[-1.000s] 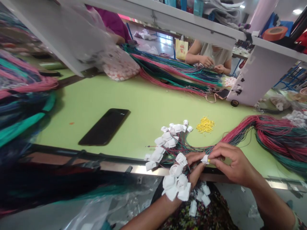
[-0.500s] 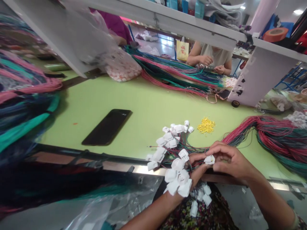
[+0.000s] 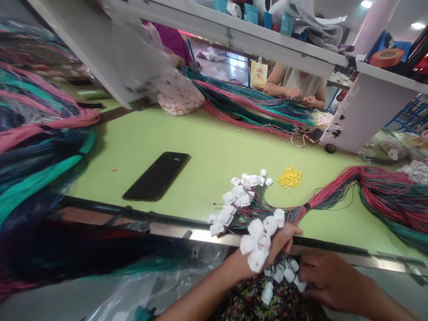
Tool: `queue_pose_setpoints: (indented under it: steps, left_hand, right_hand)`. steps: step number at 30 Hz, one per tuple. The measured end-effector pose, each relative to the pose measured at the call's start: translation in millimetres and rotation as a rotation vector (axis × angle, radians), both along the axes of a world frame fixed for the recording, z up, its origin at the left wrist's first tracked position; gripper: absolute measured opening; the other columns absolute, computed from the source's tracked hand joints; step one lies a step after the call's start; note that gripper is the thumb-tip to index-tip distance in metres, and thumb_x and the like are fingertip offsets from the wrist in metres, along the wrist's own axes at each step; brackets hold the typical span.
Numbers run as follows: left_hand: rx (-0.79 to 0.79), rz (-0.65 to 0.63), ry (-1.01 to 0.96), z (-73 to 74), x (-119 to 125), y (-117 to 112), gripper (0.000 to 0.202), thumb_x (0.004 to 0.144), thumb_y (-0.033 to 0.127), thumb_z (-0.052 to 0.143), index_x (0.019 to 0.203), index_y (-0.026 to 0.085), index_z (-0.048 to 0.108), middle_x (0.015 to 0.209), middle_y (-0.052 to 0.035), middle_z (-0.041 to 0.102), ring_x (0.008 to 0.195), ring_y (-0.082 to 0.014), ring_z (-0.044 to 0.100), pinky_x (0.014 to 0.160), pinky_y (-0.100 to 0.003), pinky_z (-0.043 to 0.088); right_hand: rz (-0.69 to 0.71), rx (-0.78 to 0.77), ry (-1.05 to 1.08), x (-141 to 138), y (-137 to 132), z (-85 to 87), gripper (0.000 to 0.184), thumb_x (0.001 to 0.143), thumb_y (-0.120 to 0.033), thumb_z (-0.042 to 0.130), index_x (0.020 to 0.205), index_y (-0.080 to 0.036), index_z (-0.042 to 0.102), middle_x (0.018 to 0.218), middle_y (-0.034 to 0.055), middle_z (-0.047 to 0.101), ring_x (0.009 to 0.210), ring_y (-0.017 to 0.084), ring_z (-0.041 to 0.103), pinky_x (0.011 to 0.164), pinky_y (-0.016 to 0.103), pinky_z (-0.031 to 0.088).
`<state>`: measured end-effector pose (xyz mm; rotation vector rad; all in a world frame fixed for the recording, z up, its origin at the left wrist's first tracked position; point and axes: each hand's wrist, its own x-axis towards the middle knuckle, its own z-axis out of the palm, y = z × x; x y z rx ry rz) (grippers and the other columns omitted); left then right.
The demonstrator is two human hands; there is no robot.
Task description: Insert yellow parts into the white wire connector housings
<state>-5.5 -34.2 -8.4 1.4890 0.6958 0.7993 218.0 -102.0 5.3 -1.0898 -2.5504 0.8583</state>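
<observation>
Head view: my left hand (image 3: 283, 238) is curled, fingers bent in around thin wires (image 3: 283, 258), with a cluster of white plugs (image 3: 259, 240) fanned over its back and wrist. Hanging plugs (image 3: 278, 273) dangle just below it, over my lap. My right hand (image 3: 329, 274) is lower and to the right, fingers bent, its tips right by the nearest hanging plug; I cannot tell how far they are closed or whether they pinch it. Beyond my left hand, a heap of plugs (image 3: 239, 191) lies on the green table (image 3: 214, 151), and a taped wire bundle (image 3: 337, 191) stretches off rightward. Farther beyond sits a small pile of yellow bits (image 3: 290, 177); well to the left lies a black phone (image 3: 156, 176).
</observation>
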Motion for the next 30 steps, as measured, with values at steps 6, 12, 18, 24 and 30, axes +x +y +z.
queue_pose_setpoints:
  steps: [6,12,18,24,30]
  left_hand:
    - [0.182,-0.138,0.220,1.6,6.2,-2.3,0.038,0.099,0.046,0.044,0.080,0.020,0.065,0.069,0.0016,0.056,0.065,-0.0155,0.050,0.062,-0.027,0.045]
    - [0.064,-0.149,0.136,0.2,7.5,-3.5,0.029,0.093,0.041,0.055,0.075,0.018,0.059,0.070,0.0017,0.053,0.062,-0.0137,0.045,0.055,-0.027,0.038]
    - [-0.317,0.040,-0.189,-7.7,10.3,-4.7,0.040,0.081,0.042,0.074,0.109,0.017,0.063,0.064,0.0008,0.064,0.049,-0.0115,0.053,0.047,-0.024,0.041]
    - [-0.276,0.223,-0.261,-21.3,15.3,-8.7,0.032,0.079,0.037,0.079,0.100,0.017,0.069,0.088,-0.0075,0.075,0.071,-0.0143,0.066,0.066,-0.027,0.052]
    - [-0.322,0.244,-0.272,-32.5,21.0,-9.2,0.038,0.078,0.043,0.079,0.102,0.016,0.068,0.089,-0.0093,0.075,0.078,-0.0170,0.068,0.071,-0.029,0.051]
  right_hand:
    - [-0.378,0.048,0.377,-11.0,31.2,27.4,0.010,0.094,-0.030,0.064,0.099,-0.023,0.068,0.084,0.0021,0.066,0.072,0.015,0.059,0.064,0.027,0.047]
    - [-0.278,-0.083,0.646,-23.6,52.5,26.8,0.015,0.087,-0.022,0.071,0.102,-0.026,0.073,0.095,0.0039,0.073,0.091,0.019,0.068,0.079,0.033,0.055]
    - [-0.266,0.128,0.585,-17.3,51.4,19.4,0.017,0.087,-0.013,0.071,0.098,-0.026,0.074,0.099,0.0037,0.075,0.091,0.017,0.071,0.082,0.032,0.056]
    - [-0.405,0.096,0.468,3.2,86.8,8.6,0.006,0.091,-0.023,0.066,0.092,-0.023,0.072,0.100,0.0059,0.072,0.094,0.020,0.068,0.081,0.033,0.055]
    - [-0.553,0.216,0.079,27.0,136.7,-21.0,0.008,0.085,-0.014,0.061,0.085,-0.019,0.067,0.083,0.0031,0.065,0.068,0.017,0.060,0.065,0.030,0.047]
